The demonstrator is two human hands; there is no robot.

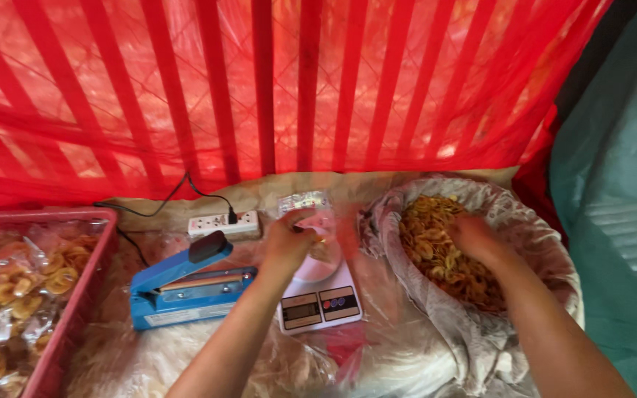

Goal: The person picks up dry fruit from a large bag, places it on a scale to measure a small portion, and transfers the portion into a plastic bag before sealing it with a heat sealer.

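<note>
left hand pinches a clear bag open over the scale; right hand, curled, digs into chips in the lined basket.

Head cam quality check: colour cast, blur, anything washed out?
Head view: strong red cast from daylight through the backlit red netting, brightest upper left; right hand in the chips and left hand with the clear bag over the scale are motion-blurred; blue sealer reads sharper; edges soft.
</note>
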